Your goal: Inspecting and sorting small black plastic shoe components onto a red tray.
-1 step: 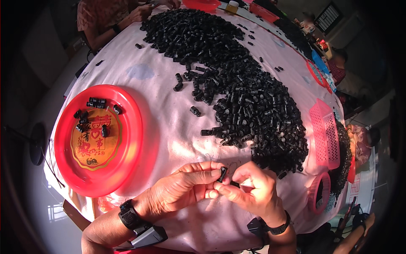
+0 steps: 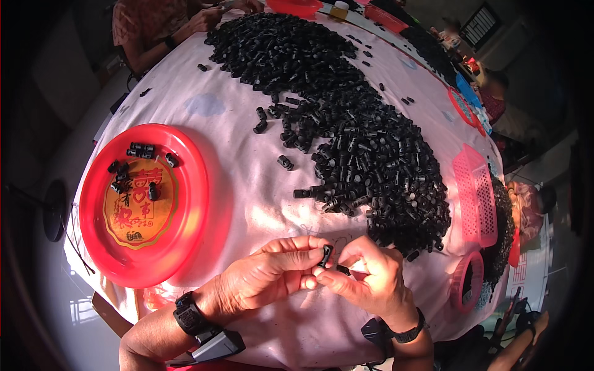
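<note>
My left hand (image 2: 272, 271) pinches a small black plastic barrel-shaped piece (image 2: 325, 255) between thumb and fingertips, holding it tilted up. Close beside it, my right hand (image 2: 371, 279) is closed, with a small dark part (image 2: 343, 269) showing between its thumb and curled fingers; its exact shape is mostly hidden. Just beyond both hands spreads a large pile of similar black plastic pieces (image 2: 377, 161). To the left stands a red round tray (image 2: 197, 204) with a gold printed middle and several black pieces (image 2: 142, 149) lying in it.
A pink cloth (image 2: 247, 161) covers the table, with a few loose black pieces (image 2: 285, 162) on it. On the right stand a pink perforated basket (image 2: 473, 198) and a round pink basket (image 2: 459, 281). Across the table, another person's hands (image 2: 207, 18) are at work.
My right thumb and fingers have shifted very slightly to the left, and slightly more of the black piece in my left hand shows. The tray and the pile look the same.
</note>
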Action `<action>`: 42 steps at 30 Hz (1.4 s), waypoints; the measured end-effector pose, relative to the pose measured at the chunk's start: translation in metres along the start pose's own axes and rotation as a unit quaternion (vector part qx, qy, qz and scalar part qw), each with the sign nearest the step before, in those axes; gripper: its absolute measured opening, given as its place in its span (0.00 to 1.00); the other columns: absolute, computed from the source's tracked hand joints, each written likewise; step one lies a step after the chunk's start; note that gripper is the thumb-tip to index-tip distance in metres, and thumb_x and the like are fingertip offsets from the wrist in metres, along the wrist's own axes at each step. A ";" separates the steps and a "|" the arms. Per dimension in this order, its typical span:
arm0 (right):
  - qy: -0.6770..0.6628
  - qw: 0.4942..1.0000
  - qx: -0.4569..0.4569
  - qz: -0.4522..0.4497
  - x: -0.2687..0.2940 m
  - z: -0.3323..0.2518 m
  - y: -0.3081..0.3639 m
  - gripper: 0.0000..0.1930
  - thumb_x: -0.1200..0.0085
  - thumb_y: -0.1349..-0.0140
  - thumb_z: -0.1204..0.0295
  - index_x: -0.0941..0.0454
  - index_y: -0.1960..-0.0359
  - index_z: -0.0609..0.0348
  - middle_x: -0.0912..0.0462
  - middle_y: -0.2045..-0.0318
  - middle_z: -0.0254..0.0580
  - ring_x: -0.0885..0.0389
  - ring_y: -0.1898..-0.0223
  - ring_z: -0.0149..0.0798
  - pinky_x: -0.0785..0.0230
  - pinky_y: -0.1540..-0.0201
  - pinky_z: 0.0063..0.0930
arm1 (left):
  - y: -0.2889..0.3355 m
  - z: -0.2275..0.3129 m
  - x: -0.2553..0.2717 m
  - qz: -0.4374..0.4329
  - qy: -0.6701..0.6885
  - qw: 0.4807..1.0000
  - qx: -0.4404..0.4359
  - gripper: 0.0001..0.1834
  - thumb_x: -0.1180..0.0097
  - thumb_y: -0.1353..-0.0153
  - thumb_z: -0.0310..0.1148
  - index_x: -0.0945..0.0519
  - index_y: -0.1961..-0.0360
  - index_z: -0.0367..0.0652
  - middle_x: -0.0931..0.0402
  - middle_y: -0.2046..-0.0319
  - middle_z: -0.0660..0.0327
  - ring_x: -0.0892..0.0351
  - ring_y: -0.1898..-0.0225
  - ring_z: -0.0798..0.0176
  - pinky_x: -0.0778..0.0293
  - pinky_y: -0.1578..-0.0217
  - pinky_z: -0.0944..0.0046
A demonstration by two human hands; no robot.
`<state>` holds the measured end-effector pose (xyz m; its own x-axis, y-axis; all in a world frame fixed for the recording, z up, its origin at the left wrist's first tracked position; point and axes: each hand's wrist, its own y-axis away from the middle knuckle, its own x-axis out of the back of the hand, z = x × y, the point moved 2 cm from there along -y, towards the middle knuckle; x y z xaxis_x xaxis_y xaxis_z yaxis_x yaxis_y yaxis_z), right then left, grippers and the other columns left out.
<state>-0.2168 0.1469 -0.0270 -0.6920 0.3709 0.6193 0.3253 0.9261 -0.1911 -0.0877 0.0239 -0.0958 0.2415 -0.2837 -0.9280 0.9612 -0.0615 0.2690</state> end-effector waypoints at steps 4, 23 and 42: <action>0.050 0.998 0.017 0.019 -0.003 0.007 0.002 0.20 0.25 0.50 0.61 0.26 0.72 0.60 0.19 0.81 0.41 0.18 0.82 0.34 0.29 0.78 0.25 | 0.003 0.000 -0.009 0.024 -0.003 1.000 0.004 0.12 0.47 0.30 0.29 0.22 0.47 0.41 0.20 0.52 0.62 0.20 0.57 0.69 0.24 0.54 0.67; 0.170 0.985 0.012 0.040 -0.005 0.004 0.005 0.23 0.28 0.49 0.53 0.23 0.73 0.61 0.17 0.79 0.42 0.14 0.77 0.43 0.24 0.76 0.32 | 0.002 0.000 -0.016 0.011 -0.047 0.999 -0.019 0.17 0.47 0.29 0.32 0.25 0.42 0.39 0.22 0.46 0.60 0.21 0.53 0.70 0.26 0.47 0.67; 0.209 0.976 0.045 0.033 -0.009 0.015 0.006 0.23 0.31 0.47 0.51 0.27 0.77 0.57 0.22 0.84 0.38 0.17 0.82 0.39 0.28 0.82 0.31 | 0.001 -0.003 -0.009 0.006 -0.030 0.999 -0.021 0.15 0.46 0.30 0.31 0.22 0.45 0.39 0.20 0.49 0.60 0.21 0.51 0.67 0.26 0.46 0.64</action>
<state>-0.2187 0.1503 -0.0452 -0.3422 0.3864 0.8565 0.2895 0.9106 -0.2951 -0.0889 0.0290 -0.0875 0.2460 -0.3403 -0.9076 0.9634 -0.0170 0.2675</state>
